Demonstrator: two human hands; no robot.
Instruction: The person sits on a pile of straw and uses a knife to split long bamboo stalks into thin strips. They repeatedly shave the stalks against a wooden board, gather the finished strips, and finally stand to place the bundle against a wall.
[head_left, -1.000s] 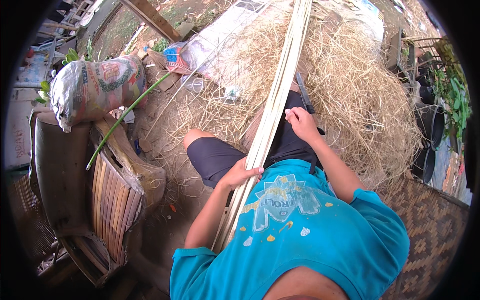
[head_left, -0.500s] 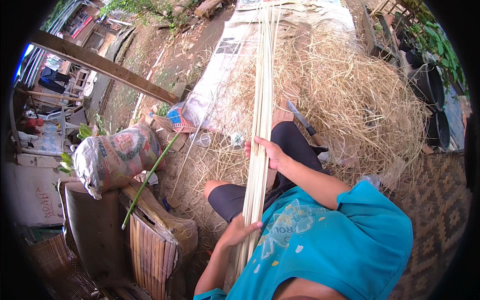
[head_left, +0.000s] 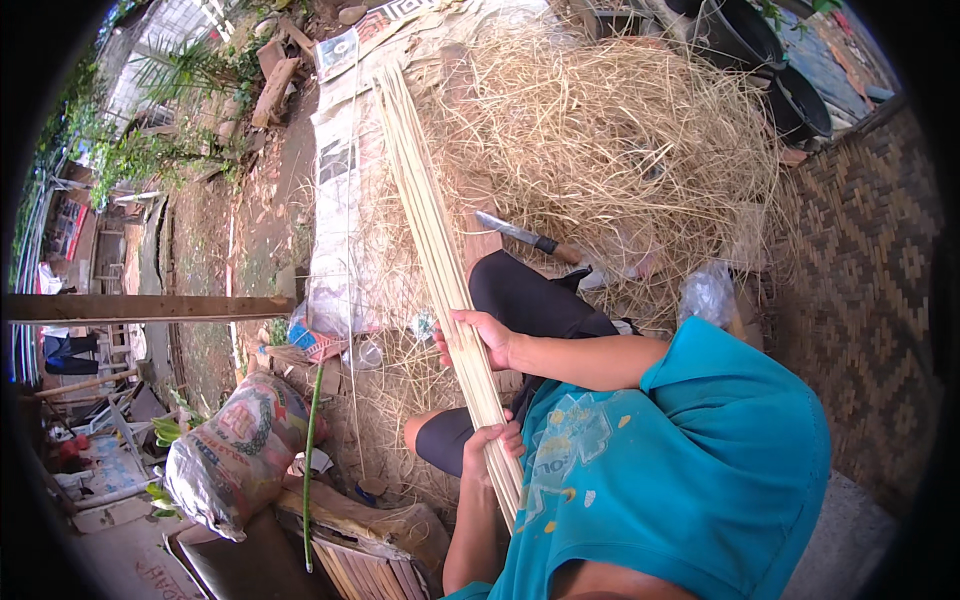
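Observation:
A long bundle of thin, pale split bamboo strips slants across my lap, its far end resting over the white sheeting. My right hand is wrapped round the middle of the bundle, thumb on top. Closer to my body, my left hand grips the lower part, fingers curled over the strips. The bundle's near end passes beside my blue shirt. Beyond my right knee lies a knife with a dark and brown handle, apart from both hands.
A large heap of straw-like shavings covers the white sheeting ahead. To the left are a stuffed sack, a green stick and a wooden beam. Black tubs and a woven bamboo panel stand right.
The view has turned, so the bundle now leans to the left. My left hand has moved up the bundle, closer to my right hand, with its fingers now curled over the strips.

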